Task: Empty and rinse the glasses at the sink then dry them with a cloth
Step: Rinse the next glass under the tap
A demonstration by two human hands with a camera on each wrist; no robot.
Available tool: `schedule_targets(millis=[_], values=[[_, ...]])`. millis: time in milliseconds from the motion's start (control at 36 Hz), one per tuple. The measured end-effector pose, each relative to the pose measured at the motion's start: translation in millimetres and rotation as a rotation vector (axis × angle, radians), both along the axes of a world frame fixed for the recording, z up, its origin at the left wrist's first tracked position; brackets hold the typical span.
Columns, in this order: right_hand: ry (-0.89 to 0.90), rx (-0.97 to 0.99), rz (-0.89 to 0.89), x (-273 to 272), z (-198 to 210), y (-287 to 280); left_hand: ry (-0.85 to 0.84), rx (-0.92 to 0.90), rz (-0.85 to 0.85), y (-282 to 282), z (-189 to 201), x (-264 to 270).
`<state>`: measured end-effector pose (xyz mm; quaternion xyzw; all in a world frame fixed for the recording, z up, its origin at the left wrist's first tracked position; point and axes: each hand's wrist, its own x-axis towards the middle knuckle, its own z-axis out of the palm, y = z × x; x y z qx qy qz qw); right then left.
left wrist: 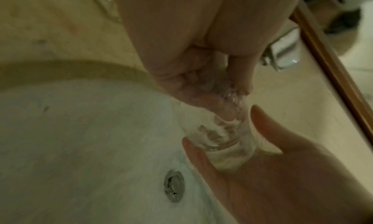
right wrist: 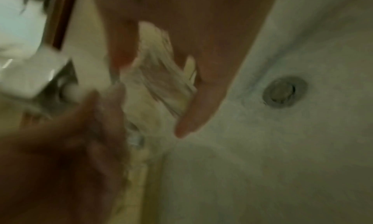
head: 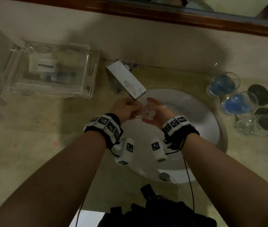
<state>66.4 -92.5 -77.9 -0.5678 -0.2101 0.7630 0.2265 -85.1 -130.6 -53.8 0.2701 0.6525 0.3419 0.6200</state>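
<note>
Over one white sink point(head: 203, 122), both hands point(head: 144, 110) hold one glass point(left wrist: 220, 136); three wait.

From the head we look steeply down on the white sink point(head: 200, 115), both forearms reaching away from us. Our left wrist view sits close under the left hand point(left wrist: 191, 52), facing the drain point(left wrist: 174, 186). Our right wrist view, blurred, is equally close. Both share drain point(right wrist: 284, 92) and faucet point(right wrist: 34, 74).
</note>
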Motion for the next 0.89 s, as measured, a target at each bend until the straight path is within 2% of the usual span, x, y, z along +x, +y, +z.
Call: schedule_targets(millis=[111, 250, 333, 417, 500, 667, 806, 889], values=[[-0.034, 0.021, 0.034, -0.5, 2.5, -1.7, -0.018, -0.002, 0.037, -4.5, -3.9, 0.5], [-0.15, -0.03, -0.047, -2.6, -5.9, -2.1, -0.023, 0.005, -0.062, -5.8, -0.9, 0.1], [-0.063, -0.017, 0.041, -0.7, -5.5, -5.1, 0.015, 0.016, -0.053, -4.5, -1.1, -0.5], [0.056, 0.008, 0.055, 3.6, -1.7, -6.1, 0.043, 0.004, 0.011, -5.4, -6.7, -2.3], [0.038, 0.038, 0.038, 2.2, -0.1, -6.8, 0.056, 0.01, 0.034, -6.0, -9.2, -2.5], [-0.122, -0.02, -0.013, 2.0, -6.2, -8.2, 0.077, 0.003, -0.087, -4.4, -7.9, -1.3], [-0.014, 0.011, 0.031, 5.5, -0.7, -10.6, 0.087, 0.023, -0.02, -4.3, -4.7, 3.6], [-0.019, 0.044, 0.024, 4.6, -1.3, -10.9, 0.131, 0.059, -0.003, -6.0, -5.2, 5.1]])
